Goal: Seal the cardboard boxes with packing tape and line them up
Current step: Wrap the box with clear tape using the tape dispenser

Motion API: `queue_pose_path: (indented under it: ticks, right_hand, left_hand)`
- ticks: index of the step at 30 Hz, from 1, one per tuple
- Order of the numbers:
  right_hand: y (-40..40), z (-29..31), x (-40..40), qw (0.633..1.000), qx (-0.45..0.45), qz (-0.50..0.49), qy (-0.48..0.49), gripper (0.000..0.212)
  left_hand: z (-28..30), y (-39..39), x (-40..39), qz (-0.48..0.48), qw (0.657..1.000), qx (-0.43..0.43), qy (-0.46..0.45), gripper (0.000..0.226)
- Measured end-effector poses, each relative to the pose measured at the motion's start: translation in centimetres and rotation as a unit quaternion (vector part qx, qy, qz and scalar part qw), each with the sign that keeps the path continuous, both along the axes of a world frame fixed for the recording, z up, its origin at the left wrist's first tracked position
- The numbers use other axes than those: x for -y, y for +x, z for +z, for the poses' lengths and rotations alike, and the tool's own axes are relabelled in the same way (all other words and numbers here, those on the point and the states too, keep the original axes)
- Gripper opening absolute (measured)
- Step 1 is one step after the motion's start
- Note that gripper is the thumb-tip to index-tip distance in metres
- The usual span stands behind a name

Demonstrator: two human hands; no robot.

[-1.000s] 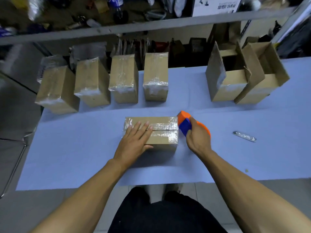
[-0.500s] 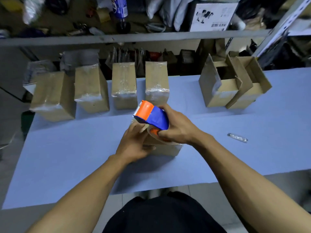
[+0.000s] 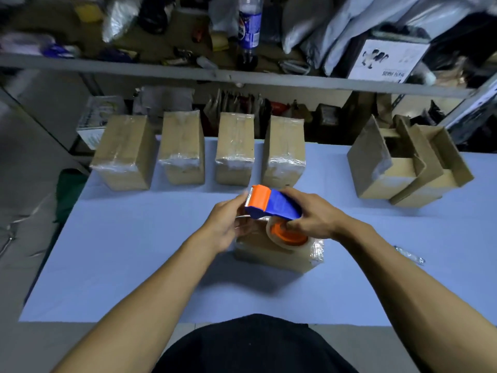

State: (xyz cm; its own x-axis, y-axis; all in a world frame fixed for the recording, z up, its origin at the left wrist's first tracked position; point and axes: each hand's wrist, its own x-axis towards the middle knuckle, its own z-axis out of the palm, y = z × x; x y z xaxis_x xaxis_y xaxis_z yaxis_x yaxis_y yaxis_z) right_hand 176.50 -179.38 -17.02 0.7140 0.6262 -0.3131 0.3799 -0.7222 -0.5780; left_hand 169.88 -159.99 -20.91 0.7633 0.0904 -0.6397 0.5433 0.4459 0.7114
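Head view: I see the right hand [image 3: 313,216] gripping a blue and orange tape dispenser [image 3: 271,204] above a taped box [image 3: 279,251] on the blue table [image 3: 134,251]. Its long axis runs left to right, with the toothed end pointing left. The left hand [image 3: 228,224] pinches near that end; the dispenser hides its fingertips. Four sealed boxes [image 3: 234,149] are lined up behind.

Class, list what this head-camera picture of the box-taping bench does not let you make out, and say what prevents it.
- Top of the brown cardboard box being taped: hidden by both hands and the orange-and-blue tape dispenser.
- Left hand fingers: blurred, partly behind the dispenser; grip on the tape end unclear.
- Insides of the two open cardboard boxes: screened by raised flaps.
- Small shiny object on the blue table: too small to identify.
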Motion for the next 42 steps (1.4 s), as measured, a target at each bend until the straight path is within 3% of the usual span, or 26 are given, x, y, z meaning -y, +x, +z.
queue_pose_path:
  ticks: [5, 11, 16, 22, 26, 42]
  right_hand:
    - [1.1, 0.2, -0.5, 0.999, -0.008, 0.044, -0.013, 0.056]
    - [1.7, 0.1, -1.5, 0.996, 0.016, 0.077, -0.035, 0.053]
    - [1.4, 0.5, -1.9, 0.992, 0.05, 0.103, -0.052, 0.039]
    - [1.2, 0.4, -1.3, 0.983, 0.106, 0.125, -0.081, 0.068]
    - [2.1, 1.1, 0.6, 0.963, 0.169, 0.149, -0.146, 0.063]
    - [1.4, -0.4, 1.4, 0.965, 0.2, 0.121, -0.118, 0.058]
  left_hand:
    - [0.2, -0.2, -0.4, 0.025, 0.999, 0.012, -0.032, 0.012]
    - [-0.4, -0.2, -1.1, -0.002, 0.999, 0.012, 0.039, 0.016]
    - [-1.6, -0.6, -1.1, -0.001, 0.992, -0.036, 0.121, 0.018]
    - [-3.8, -1.5, -1.2, 0.067, 0.985, -0.08, 0.137, 0.014]
    - [-5.6, -2.9, -2.4, 0.06, 0.985, -0.067, 0.145, 0.01]
    - [-10.1, -1.0, 1.7, 0.048, 0.98, -0.035, 0.189, 0.024]
